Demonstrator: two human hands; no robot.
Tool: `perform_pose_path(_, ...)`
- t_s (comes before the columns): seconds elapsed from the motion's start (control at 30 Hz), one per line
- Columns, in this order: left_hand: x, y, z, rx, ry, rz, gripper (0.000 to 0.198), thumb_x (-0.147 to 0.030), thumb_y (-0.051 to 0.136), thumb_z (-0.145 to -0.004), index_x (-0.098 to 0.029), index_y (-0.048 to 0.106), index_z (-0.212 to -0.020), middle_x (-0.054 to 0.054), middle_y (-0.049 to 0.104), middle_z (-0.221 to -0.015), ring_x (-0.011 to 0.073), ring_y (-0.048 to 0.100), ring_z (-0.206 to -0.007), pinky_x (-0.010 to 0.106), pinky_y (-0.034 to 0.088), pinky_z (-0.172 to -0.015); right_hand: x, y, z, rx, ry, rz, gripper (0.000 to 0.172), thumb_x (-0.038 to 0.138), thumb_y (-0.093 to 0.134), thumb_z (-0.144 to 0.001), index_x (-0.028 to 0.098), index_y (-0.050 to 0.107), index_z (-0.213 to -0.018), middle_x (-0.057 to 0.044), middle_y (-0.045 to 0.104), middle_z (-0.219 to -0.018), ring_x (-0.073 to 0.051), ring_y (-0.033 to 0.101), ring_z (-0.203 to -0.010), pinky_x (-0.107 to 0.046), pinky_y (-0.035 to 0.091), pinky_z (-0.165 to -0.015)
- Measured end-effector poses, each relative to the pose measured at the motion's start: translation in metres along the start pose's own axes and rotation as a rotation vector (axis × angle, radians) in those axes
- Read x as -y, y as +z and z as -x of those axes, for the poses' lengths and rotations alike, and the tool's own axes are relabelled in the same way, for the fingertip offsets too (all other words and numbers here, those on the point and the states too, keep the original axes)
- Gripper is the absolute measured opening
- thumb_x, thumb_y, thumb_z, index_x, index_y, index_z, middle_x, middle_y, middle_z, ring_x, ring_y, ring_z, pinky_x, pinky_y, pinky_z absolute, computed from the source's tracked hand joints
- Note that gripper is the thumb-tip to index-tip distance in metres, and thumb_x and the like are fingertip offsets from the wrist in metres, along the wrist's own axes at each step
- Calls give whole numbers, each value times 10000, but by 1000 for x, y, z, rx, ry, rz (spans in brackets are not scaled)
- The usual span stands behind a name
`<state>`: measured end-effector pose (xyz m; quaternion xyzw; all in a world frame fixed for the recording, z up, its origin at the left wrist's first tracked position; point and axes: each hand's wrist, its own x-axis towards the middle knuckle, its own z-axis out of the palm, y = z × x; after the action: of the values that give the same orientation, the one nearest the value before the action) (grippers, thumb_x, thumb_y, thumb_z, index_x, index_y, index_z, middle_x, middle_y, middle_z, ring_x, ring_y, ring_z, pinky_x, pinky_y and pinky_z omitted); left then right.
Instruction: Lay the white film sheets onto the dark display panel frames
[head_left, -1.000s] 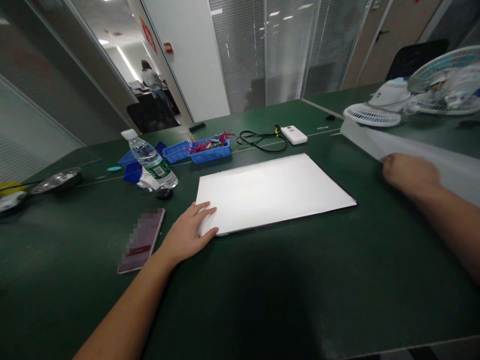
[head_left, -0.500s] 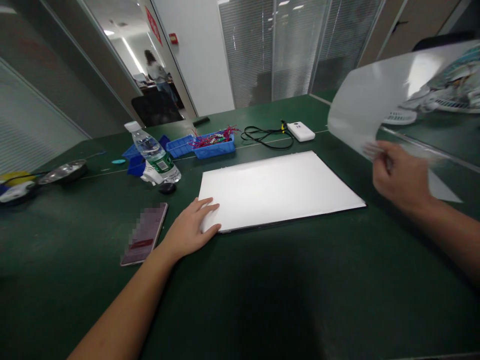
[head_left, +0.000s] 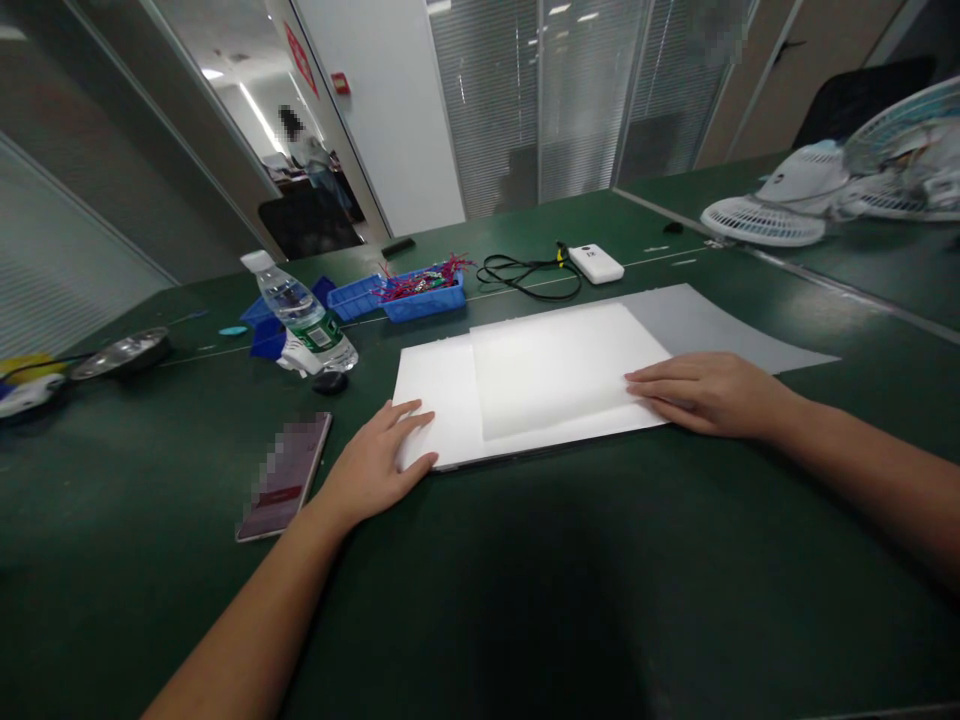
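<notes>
A thin white rectangular panel (head_left: pixel 442 400) with a dark edge lies flat on the green table (head_left: pixel 480 580). My left hand (head_left: pixel 382 450) rests on its left end, fingers spread. Over the panel lies a translucent film sheet (head_left: pixel 555 375), whose greyish right part reaches past the panel onto the table. My right hand (head_left: pixel 705 392) lies flat on this sheet near the panel's right end, fingers stretched out and close together. A phone (head_left: pixel 285 480) lies left of my left hand.
Beyond the panel are a water bottle (head_left: pixel 304 315), a blue tray (head_left: pixel 424 295) of red wires, a black cable (head_left: pixel 529 278) and a white box-shaped device (head_left: pixel 596 263). White fan parts (head_left: pixel 780 215) lie at the far right. A person (head_left: pixel 311 160) stands in the background.
My right hand has brought the curled sheet down from the right and left, and laid it over the panel. That hand has opened flat on it. My left hand stays in place.
</notes>
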<state>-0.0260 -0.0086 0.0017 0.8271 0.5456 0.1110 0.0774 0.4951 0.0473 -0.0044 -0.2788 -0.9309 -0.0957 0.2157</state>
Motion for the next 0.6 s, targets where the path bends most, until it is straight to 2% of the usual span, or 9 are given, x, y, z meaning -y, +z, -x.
perform_pose_path(0.37,4,2,0,-25,10,5,709,-692,583,-1007,-236,653,-1545,135,553,-1685,435,469,-1590,671,379,-1312,17,3,-10,1,-131,-33,327,228,642,-1044,260,815,-1320,-53,808,-1303,-240,783,-1141,-409,646,-991)
perform_pose_path(0.5,3,3,0,-35,0,2,700,-684,595,-1001,-240,660,-1538,134,555,-1683,439,469,-1590,675,380,-1311,17,0,-12,33,-120,-48,363,300,636,-1059,240,780,-1387,-75,783,-1364,-258,763,-1198,-434,633,-1013)
perform_pose_path(0.6,2,2,0,-27,0,0,714,-695,584,-1001,-225,664,-1532,143,555,-1681,439,478,-1583,668,382,-1311,9,-7,-8,17,-3,-69,390,404,660,-1040,261,789,-1379,-77,783,-1363,-287,750,-1221,-462,601,-1061)
